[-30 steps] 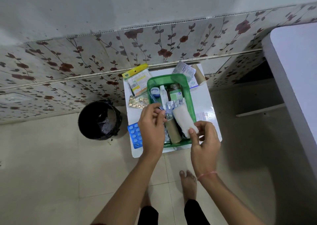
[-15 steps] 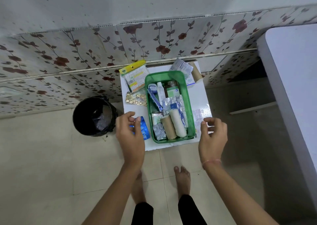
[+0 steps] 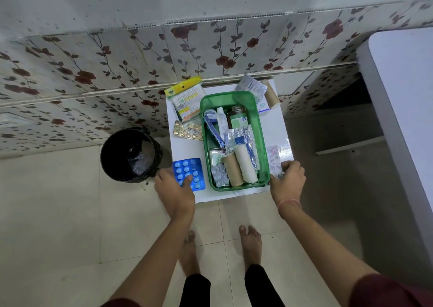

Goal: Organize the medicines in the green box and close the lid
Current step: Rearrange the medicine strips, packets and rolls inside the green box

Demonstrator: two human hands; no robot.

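Head view, looking straight down past my bare feet at a small white tabletop point(image 3: 187, 147) set against a flowered tile wall. The green box point(image 3: 263, 142) sits open in the middle of it, long axis running from my body toward the wall, near short end close to the tabletop's front edge. No lid is on it, and I cannot tell which thing, if any, is the lid.

Inside the box, a brown bottle point(image 3: 237, 116) and a white tube point(image 3: 222, 119) lie at the wall end. A tan roll point(image 3: 232, 169) and a white bandage roll point(image 3: 244, 165) lie side by side at the near end, both lengthwise with the box, probably so they fit the narrow shape.

My left hand point(image 3: 174, 190) rests just left of the box, fingers spread flat on a blue blister pack point(image 3: 189, 173) lying flat on the tabletop, likely about to gather it; the grip is not closed around it. My right hand point(image 3: 287, 182) is just right of the box, fingers curled down onto a clear printed packet point(image 3: 275, 158); whether this grip pinches the packet I cannot tell.

Left of the box, nearer the wall, lie a gold blister strip point(image 3: 188, 129) and a cotton swab pack point(image 3: 186, 100), both outside it.
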